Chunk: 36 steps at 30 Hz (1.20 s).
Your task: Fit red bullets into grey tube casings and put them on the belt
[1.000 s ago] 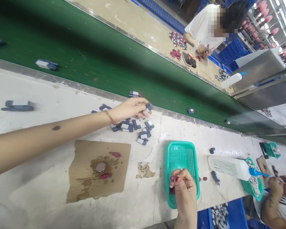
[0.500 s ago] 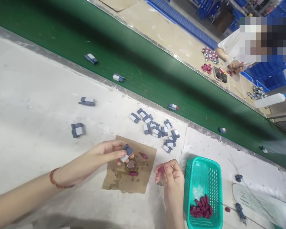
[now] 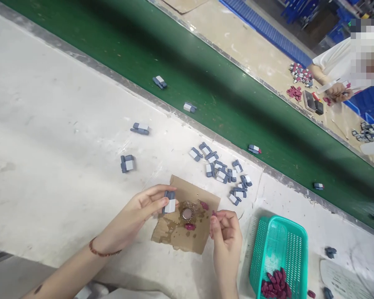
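My left hand [image 3: 152,203] is closed on a blue-grey and white plastic part [image 3: 169,203], held over the left edge of a stained piece of cardboard [image 3: 205,232]. Between the fingertips of my right hand [image 3: 226,232], at the cardboard's right side, is a small dark-red piece [image 3: 214,213], partly hidden. On the cardboard sit a small round dish [image 3: 187,213] with a beaded-looking rim and two dark-red pieces, one a red piece [image 3: 190,226] below the dish. Beyond the cardboard lies a loose cluster of blue-grey and white parts [image 3: 221,174].
A turquoise basket [image 3: 303,249] with dark-red pieces [image 3: 276,284] stands right of my right hand. Behind the table runs a green conveyor belt [image 3: 137,54] carrying several scattered parts. Across it, a person's hands [image 3: 338,91] work beside piles of parts. Two blue-grey parts lie at left.
The camera view has shifted, so the scene sits further right. My left hand has turned its part more upright, white face showing. My right hand still pinches the red piece, now tilted upward.
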{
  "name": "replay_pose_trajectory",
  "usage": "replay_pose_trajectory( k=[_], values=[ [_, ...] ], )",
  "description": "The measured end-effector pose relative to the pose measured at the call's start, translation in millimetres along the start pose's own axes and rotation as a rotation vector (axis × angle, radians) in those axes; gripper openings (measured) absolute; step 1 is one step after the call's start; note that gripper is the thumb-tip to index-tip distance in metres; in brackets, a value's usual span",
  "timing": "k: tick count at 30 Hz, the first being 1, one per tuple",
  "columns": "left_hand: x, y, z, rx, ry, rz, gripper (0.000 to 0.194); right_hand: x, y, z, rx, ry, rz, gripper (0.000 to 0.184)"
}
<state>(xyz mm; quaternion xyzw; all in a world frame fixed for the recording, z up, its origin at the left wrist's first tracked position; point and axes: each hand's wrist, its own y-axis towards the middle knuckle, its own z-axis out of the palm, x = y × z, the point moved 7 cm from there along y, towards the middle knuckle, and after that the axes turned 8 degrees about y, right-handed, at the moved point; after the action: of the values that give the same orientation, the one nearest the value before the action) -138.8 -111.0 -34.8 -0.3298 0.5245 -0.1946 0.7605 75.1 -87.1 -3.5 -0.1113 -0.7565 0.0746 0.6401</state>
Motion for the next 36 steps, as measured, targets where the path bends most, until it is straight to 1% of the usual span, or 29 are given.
replay_pose_trajectory(
  k=[2,4,6,8,10,11,14,17,20,23,27,30,33,34,36],
  values=[
    [-2,0,-1.3,-0.016,-0.011,0.009,0.043,3,-2,7,0.065,-0.075,-0.046,0.021],
    [-2,0,0.2,0.01,-0.08,0.004,0.041,10,-3,19,0.169,-0.193,-0.124,0.019],
    [-2,-1,2.7,0.047,-0.163,-0.01,0.041,17,-4,34,0.284,-0.315,-0.242,0.019],
    [0,-1,4.1,0.068,-0.219,-0.025,0.042,23,-6,48,0.372,-0.43,-0.392,0.021],
    [2,-1,3.7,0.071,-0.231,-0.044,0.044,26,-7,58,0.412,-0.536,-0.516,0.025],
    [4,-1,3.1,0.07,-0.227,-0.053,0.045,25,-6,61,0.419,-0.581,-0.553,0.026],
    [7,0,1.1,0.085,-0.214,-0.056,0.042,19,-5,63,0.415,-0.669,-0.585,0.028],
    [9,1,-2.3,0.089,-0.174,-0.014,0.038,15,-4,62,0.403,-0.728,-0.571,0.031],
    [11,3,-5.2,0.08,-0.054,0.034,0.036,15,-4,64,0.428,-0.761,-0.566,0.032],
    [9,5,-3.1,0.096,0.046,0.1,0.032,17,-2,65,0.432,-0.736,-0.551,0.034],
    [5,2,3.3,0.11,0.091,0.177,0.028,13,2,62,0.431,-0.65,-0.454,0.032],
    [7,0,4.2,0.052,0.098,0.201,0.029,8,5,57,0.432,-0.495,-0.281,0.026],
    [14,-1,4.7,-0.007,0.107,0.172,0.03,5,10,47,0.341,-0.232,-0.076,0.026],
    [16,-2,5.8,-0.014,0.111,0.171,0.029,5,11,44,0.303,-0.14,-0.033,0.029],
    [16,-3,9.4,-0.013,0.114,0.213,0.025,8,12,41,0.248,0.015,0.01,0.033]
  ],
)
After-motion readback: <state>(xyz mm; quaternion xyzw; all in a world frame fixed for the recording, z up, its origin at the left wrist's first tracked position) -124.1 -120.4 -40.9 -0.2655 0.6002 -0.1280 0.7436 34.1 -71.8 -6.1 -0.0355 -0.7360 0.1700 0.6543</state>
